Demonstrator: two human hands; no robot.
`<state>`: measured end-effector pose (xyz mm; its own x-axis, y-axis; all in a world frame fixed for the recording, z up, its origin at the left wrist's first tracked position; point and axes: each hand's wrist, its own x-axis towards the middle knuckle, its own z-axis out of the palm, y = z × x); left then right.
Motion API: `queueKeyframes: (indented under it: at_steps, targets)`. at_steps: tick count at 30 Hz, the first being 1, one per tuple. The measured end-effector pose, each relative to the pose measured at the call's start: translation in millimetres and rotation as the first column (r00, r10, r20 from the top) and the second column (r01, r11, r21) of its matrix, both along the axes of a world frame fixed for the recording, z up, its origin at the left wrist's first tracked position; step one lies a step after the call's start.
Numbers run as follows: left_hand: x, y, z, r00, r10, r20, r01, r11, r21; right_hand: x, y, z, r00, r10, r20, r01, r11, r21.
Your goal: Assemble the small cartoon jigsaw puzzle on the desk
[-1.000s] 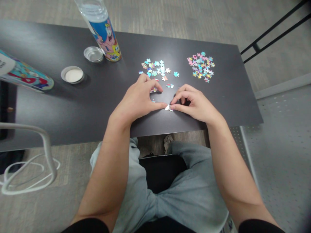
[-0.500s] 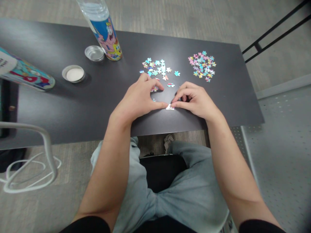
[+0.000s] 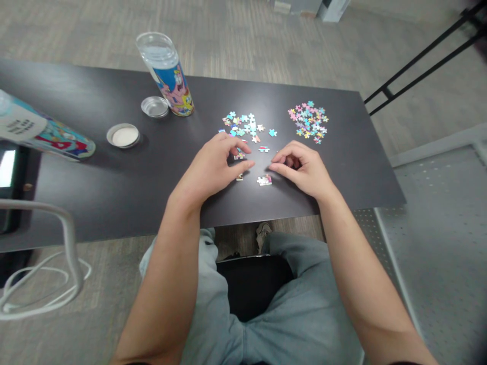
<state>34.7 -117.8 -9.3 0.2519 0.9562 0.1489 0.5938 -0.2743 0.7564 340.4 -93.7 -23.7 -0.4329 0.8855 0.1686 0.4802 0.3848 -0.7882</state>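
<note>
Between my hands on the dark table lies a joined bit of jigsaw puzzle (image 3: 264,180), pale with a pink end, touched by neither hand. My left hand (image 3: 220,159) is open to its upper left, thumb and index finger apart. Under that hand, puzzle pieces (image 3: 239,154) and a small piece (image 3: 239,177) are partly covered. My right hand (image 3: 300,165) hovers to the upper right, fingers loosely curled, thumb and index tips close together with nothing visible in them. A red and blue piece (image 3: 264,149) lies between the hands, farther off.
Loose blue and white pieces (image 3: 249,124) are spread beyond my left hand, with one turquoise piece (image 3: 273,133) apart. A multicoloured pile (image 3: 310,120) sits farther right. Leftward are a cartoon tube (image 3: 175,86), two round lids (image 3: 154,107) (image 3: 124,135) and another tube (image 3: 64,139).
Both thumbs have come off the joined puzzle bit, and my hands have moved apart and away from it. The camera view has shifted, so the table appears lower.
</note>
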Motion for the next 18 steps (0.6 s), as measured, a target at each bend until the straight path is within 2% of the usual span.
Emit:
queueKeyframes:
  at_steps: [3, 7, 18]
  targets:
    - [-7.1, 0.8, 1.0, 0.997, 0.08, 0.003, -0.08, 0.997, 0.02, 15.5, 8.7, -9.9, 0.99, -0.136, -0.031, 0.139, 0.986, 0.088]
    - [-12.7, 2.2, -3.6, 0.99, 0.141, -0.023, -0.14, 0.99, 0.025, 31.8, 18.5, -20.8, 0.974, -0.222, -0.046, 0.227, 0.966, 0.125]
    - [-10.3, 7.3, -10.1, 0.979, 0.198, -0.04, -0.197, 0.98, 0.026, 12.6, 16.6, -21.7, 0.985, -0.157, 0.07, 0.146, 0.979, 0.142]
